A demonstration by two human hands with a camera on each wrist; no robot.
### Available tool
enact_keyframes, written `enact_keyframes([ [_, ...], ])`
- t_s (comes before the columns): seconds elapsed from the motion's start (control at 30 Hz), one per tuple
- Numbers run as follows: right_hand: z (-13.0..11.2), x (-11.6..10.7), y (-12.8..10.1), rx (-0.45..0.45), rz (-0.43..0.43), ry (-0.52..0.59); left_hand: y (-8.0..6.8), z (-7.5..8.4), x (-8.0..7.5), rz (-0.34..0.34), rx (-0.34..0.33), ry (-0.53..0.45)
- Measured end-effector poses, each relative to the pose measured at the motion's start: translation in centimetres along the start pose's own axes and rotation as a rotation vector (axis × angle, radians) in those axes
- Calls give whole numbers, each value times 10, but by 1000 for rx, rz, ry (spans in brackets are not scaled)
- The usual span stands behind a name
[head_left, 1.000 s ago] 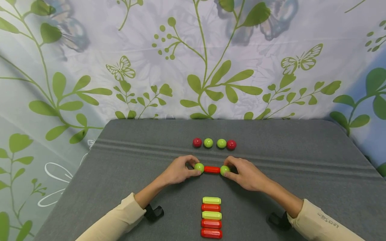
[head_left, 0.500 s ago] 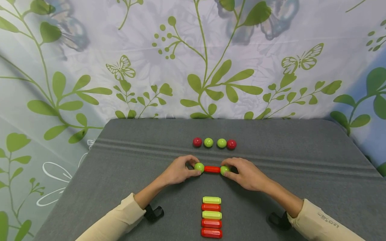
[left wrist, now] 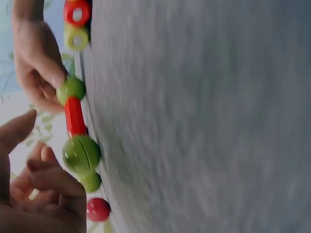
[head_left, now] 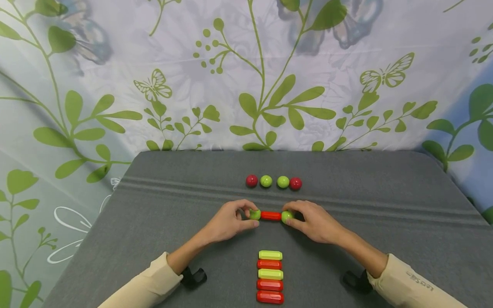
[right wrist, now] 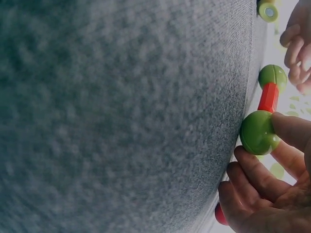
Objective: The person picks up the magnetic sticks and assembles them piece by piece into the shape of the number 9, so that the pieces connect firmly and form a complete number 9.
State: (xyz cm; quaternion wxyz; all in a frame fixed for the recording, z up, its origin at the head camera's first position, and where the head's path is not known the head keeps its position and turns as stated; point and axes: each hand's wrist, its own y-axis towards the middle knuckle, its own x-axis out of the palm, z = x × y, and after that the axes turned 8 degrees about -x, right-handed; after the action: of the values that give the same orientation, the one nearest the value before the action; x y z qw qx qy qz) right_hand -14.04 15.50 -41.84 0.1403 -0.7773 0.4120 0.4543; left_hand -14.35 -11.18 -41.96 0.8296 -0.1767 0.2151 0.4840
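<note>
A red ribbed rod (head_left: 271,216) lies crosswise on the grey table, with a green ball at each end. My left hand (head_left: 229,220) is beside the left green ball (head_left: 254,214); in the left wrist view its thumb and fingers are spread apart from that ball (left wrist: 81,154). At the other end, my right hand (head_left: 317,220) pinches the right green ball (head_left: 286,217) between thumb and fingers. The right wrist view has the thumb pressed on this ball (right wrist: 257,132), close by the rod's end.
Behind the rod, two green balls (head_left: 266,181) and two red balls (head_left: 295,184) form a row. Nearer the front, several red and yellow-green rods (head_left: 270,273) are stacked in a column on the grey table (head_left: 173,188). A leaf-patterned cloth (head_left: 215,85) hangs behind.
My left thumb and fingers have opened off the left green ball, and the left hand has shifted slightly. My right hand keeps its hold on the right ball.
</note>
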Motion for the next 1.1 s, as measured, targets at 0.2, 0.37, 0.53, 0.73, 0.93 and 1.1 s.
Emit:
enact_keyframes([
  [0.2,-1,-1,1,7,-11,1,-11,10,13,-186,14,-28],
  [0.37,-2,-1,1,19,-15,5,-16,14,24,-277,-17,-32],
  [0.53,-2,0,0,23,-17,2,-18,14,28,-333,-9,-15],
  [0.73,-2,-1,-1,25,-23,9,-18,12,30,-366,36,4],
  [0.93,-2,-1,-1,25,-23,9,-17,10,25,-357,17,5],
  [1.1,-2,-1,-1,25,-19,0,-17,6,11,-318,-23,29],
])
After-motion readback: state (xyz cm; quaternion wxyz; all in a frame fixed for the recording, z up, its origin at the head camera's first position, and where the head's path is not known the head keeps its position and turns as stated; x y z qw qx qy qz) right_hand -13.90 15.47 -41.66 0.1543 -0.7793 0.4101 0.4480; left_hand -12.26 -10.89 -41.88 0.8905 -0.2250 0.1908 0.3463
